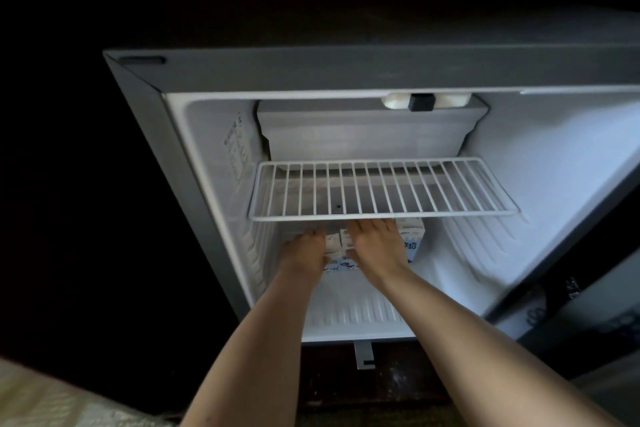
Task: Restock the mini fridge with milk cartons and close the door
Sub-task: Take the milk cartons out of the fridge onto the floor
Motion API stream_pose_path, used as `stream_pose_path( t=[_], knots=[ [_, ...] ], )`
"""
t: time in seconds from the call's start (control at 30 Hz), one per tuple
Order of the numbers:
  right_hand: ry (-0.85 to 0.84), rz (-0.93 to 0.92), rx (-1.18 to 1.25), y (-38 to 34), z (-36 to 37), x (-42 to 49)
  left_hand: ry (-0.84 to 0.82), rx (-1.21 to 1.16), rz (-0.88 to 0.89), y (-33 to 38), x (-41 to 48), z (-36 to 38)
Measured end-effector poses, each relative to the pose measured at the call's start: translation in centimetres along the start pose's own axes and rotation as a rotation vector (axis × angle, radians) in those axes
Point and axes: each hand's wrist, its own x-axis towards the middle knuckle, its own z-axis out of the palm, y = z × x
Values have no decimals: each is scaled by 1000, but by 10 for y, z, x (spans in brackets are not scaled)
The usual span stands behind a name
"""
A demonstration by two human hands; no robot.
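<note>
The mini fridge (214, 253) stands open with a white interior. Both of my arms reach into its lower compartment, under the white wire shelf (381, 191). Several white and blue milk cartons (412, 236) stand upright at the back of the fridge floor. My left hand (306, 250) lies against the left side of the cartons, fingers extended. My right hand (375, 243) lies over the tops of the cartons with its fingers stretched toward the back. The hands cover most of the cartons, and I cannot tell whether any fingers curl round one.
The wire shelf carries nothing. A freezer box (367, 128) sits at the top with a thermostat knob (420, 102). The fridge door (588, 308) hangs open at the right. A metal hinge bracket (363, 354) sticks out below the front edge. The surroundings are dark.
</note>
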Motion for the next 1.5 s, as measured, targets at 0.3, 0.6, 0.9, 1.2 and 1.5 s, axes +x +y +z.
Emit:
stream_pose_path(
  t=[0.3, 0.6, 0.9, 1.2, 1.5],
  knots=[
    [-126, -40, -75, 1, -26, -17, -24, -1, 25, 5, -33, -15],
    [-278, -5, -23, 2, -81, -58, -49, 16, 128, 20, -82, -46],
    [-265, -32, 49, 25, -138, -111, 35, -131, 219, 51, -147, -77],
    [-135, -57, 44, 57, -224, -188, 134, -87, 403, 98, -213, -121],
    [102, 70, -40, 120, -290, -303, 164, -87, 675, 200, -270, -158]
  ],
)
